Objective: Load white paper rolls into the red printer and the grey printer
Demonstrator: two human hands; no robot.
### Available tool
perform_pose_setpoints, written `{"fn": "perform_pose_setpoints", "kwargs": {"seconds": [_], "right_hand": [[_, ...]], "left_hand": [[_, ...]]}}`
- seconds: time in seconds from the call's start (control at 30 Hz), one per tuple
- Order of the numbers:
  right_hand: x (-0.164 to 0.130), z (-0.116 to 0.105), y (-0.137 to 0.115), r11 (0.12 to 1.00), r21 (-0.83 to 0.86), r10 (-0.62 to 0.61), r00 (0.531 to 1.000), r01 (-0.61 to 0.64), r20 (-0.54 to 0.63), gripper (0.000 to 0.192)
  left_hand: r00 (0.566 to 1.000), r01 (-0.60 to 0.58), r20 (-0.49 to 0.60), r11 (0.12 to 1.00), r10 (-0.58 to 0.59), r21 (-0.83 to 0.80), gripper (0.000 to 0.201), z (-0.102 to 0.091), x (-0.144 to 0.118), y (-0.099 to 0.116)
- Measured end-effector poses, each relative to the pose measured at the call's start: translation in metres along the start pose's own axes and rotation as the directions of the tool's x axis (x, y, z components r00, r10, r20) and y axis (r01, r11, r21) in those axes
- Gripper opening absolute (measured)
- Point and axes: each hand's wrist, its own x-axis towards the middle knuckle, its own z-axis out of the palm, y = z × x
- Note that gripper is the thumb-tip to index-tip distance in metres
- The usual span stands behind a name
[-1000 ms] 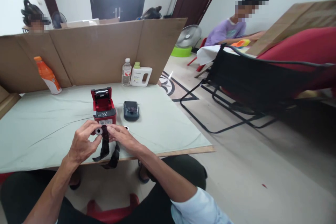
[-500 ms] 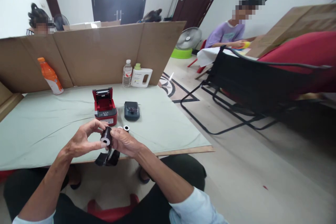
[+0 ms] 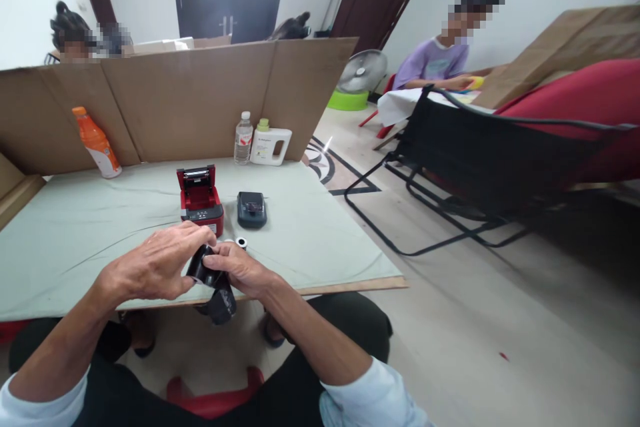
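Over the table's front edge, a small roll of black paper or film [image 3: 200, 269] is held between my two hands. My left hand [image 3: 150, 263] curves over it, fingers at the top and thumb at the lower end, closed on it. My right hand [image 3: 240, 268] pinches its right side. A loose black strip [image 3: 222, 307] hangs from the roll below the tabletop. Just beyond my fingers stands a small red and black printer [image 3: 201, 203] with its lid raised. To its right lies a dark compact device [image 3: 251, 209]. Small white rolls [image 3: 241, 243] sit behind my right hand, partly hidden.
Along the cardboard screen [image 3: 190, 100] stand an orange bottle [image 3: 97, 143], a clear water bottle [image 3: 243, 140] and a white jug [image 3: 271, 145]. A black-framed folding chair [image 3: 480, 167] and a fan [image 3: 363, 72] are to the right. A person in purple [image 3: 433, 63] sits beyond.
My left hand has turned over the roll, its back now facing up. The roll has tilted, hiding its white core, and the loose strip has swung right and hangs lower.
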Motion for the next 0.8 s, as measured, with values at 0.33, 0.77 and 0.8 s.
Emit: {"fn": "perform_pose_setpoints", "kwargs": {"seconds": [0.33, 0.77, 0.8], "right_hand": [[-0.007, 0.002, -0.003, 0.994, 0.096, -0.062, 0.998, 0.059, 0.026, 0.056], [-0.012, -0.002, -0.002, 0.996, 0.055, -0.068, 0.998, 0.068, -0.004, 0.057], [-0.012, -0.002, -0.004, 0.998, 0.034, -0.045, 0.999, 0.045, -0.003, 0.057]], "left_hand": [[0.970, -0.125, -0.242, 0.880, 0.012, -0.458, 0.062, 0.031, 0.006, -0.021], [0.969, -0.147, -0.246, 0.878, 0.035, -0.455, 0.078, 0.036, 0.006, -0.024], [0.977, -0.128, -0.207, 0.907, 0.046, -0.402, 0.077, 0.033, 0.005, -0.023]]}}
